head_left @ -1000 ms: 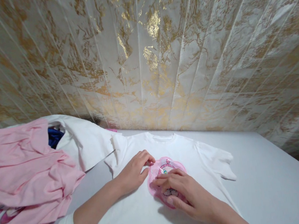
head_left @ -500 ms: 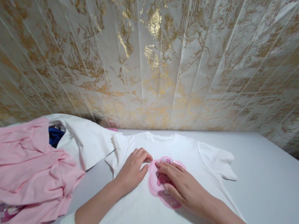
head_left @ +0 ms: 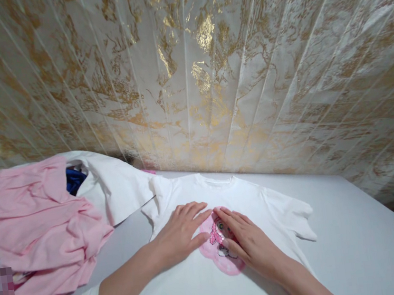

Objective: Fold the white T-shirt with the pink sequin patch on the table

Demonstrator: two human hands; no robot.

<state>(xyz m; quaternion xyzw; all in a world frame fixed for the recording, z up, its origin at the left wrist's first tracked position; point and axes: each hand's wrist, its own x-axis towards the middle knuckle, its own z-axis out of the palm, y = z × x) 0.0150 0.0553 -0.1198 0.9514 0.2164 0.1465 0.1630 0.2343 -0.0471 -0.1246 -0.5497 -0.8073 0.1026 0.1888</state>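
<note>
A white short-sleeved T-shirt [head_left: 185, 283] lies spread out on the table, its neckline toward the wall. On its chest is a pink flower-shaped patch [head_left: 209, 250] with a cartoon figure and shiny pink bits. My left hand [head_left: 183, 228] rests flat at the patch's left edge, fingers stretched and thumb on the pink. Lying over the right part of the patch is my right hand [head_left: 246, 239], its fingers straight and covering some of the picture. Neither hand grips anything.
A heap of clothes lies at the left, with a pink garment [head_left: 44, 223] on top, a white garment [head_left: 115, 186] behind and dark blue cloth [head_left: 75, 180] between. The pale table [head_left: 365, 232] ends at a gold-patterned wall covering [head_left: 205, 94].
My left hand has flattened out and its fingers now reach onto the patch. My right hand has shifted slightly right, uncovering more of the cartoon figure.
</note>
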